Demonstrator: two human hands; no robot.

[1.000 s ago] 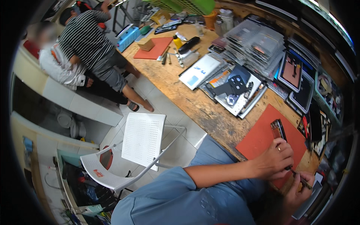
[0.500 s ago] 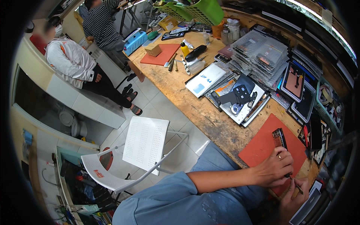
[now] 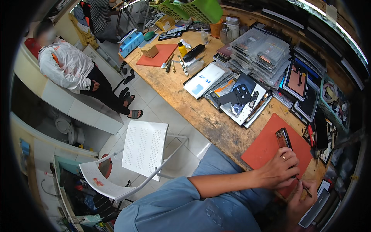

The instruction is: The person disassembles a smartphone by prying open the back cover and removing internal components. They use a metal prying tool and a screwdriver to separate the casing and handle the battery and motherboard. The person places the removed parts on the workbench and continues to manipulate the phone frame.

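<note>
My left hand, with a ring on one finger, is closed around an opened phone whose bare inside faces up. The phone is tilted above a red-brown work mat at the bench's near right. Pinched in the fingers of my right hand is a slim brownish tool, its kind too small to make out. Its tip meets the lower end of the phone, beside my left fingertips, where the contact point is partly hidden.
A stack of phone parts and tablets lies beyond the mat, near bagged screens. Red-handled pliers and a parts basket are at right. A white folding chair stands left of the bench; a person stands behind.
The view has shifted slightly, moving the scene up and left. Both hands keep nearly the same hold. In the background, the person in the striped top has moved lower and farther away.
</note>
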